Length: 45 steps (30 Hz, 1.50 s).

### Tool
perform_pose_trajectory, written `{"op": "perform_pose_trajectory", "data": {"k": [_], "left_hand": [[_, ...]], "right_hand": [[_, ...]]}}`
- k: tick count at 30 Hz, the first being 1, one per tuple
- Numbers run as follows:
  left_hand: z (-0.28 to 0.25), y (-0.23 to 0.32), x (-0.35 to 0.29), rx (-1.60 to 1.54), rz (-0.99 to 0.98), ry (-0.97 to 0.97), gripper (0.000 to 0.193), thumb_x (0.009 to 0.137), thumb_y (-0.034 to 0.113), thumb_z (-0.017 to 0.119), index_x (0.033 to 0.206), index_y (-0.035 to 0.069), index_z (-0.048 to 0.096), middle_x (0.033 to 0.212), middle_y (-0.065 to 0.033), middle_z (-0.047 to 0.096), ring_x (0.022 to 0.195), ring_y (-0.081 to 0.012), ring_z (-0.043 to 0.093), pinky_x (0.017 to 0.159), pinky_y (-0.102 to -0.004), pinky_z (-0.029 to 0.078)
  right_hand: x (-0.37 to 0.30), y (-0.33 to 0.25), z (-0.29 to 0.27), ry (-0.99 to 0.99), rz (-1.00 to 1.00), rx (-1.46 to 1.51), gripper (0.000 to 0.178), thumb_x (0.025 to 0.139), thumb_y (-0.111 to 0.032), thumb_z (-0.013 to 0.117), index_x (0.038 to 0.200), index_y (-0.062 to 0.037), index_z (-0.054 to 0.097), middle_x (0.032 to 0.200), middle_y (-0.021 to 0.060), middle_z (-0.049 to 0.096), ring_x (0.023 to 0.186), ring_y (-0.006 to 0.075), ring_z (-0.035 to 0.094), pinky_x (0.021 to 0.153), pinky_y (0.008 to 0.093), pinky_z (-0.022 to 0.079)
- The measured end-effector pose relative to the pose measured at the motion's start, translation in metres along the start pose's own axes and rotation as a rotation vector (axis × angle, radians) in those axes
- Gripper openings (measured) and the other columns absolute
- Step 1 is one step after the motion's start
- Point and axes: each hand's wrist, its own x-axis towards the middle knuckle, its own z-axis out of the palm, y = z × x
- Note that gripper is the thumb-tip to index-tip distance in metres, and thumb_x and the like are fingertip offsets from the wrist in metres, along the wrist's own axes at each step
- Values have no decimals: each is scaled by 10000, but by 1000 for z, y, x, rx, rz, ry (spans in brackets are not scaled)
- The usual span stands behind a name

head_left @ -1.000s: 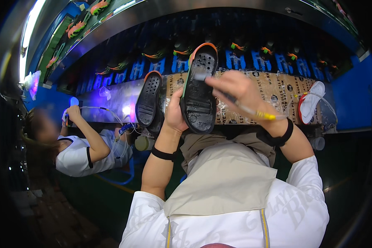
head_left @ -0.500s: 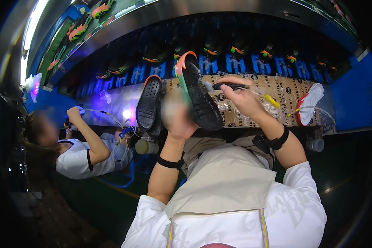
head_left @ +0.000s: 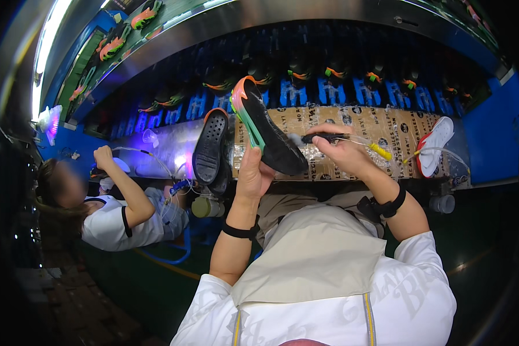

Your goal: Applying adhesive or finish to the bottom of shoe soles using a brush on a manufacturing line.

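Note:
My left hand (head_left: pixel 254 177) grips a shoe sole (head_left: pixel 266 134) by its left side, holding it tilted above the bench. This sole has a black inner face and an orange-to-green sidewall, which shows along its left edge. In my right hand (head_left: pixel 345 154) is a black-handled brush (head_left: pixel 323 137) with pale bristles, a thin clear tube and a yellow connector (head_left: pixel 380 151) trailing from it. The bristles are at the right edge of the sole; whether they touch it I cannot tell. Left of my hands lies another black sole (head_left: pixel 209 144) dotted with holes.
Taped brown cardboard (head_left: pixel 323 167) covers the bench, with a white-and-red sole (head_left: pixel 435 147) at its right. Behind, shoes sit on a row of blue holders (head_left: pixel 331 92) beneath a metal shelf. A co-worker (head_left: pixel 124 210) sits at the left. A jar (head_left: pixel 206 206) hangs by the bench edge.
The sole's upper end has swung left and the sole has turned, so more green sidewall shows. My right hand and the brush have come slightly lower along its right edge.

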Motion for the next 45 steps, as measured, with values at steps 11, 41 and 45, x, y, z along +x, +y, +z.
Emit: {"op": "perform_pose_trajectory", "data": {"k": [11,41,45], "left_hand": [[-18,-1,-2,-60,-2,145,583,1080,466,542,1534,109,465,1425,-81,626,1327,-270,600,1146,-481,471],[74,225,182,1492,1435,319,278,939,54,708,1195,-54,708,1198,-210,726,1087,-312,723,956,-385,564],[70,249,211,1735,1123,518,648,928,350,761,1404,-55,589,1252,-290,686,1186,-430,654,1065,-440,495]], "right_hand": [[0,3,-6,97,96,-33,243,948,-186,672,1135,-62,764,1085,138,758,894,217,696,828,329,539],[-16,119,4,320,-201,-182,302,932,-101,723,1221,-16,714,1055,190,736,951,363,716,841,411,550],[-17,119,5,329,-211,-187,309,926,-93,725,1226,-21,711,1034,186,731,936,356,714,823,414,545]]}}
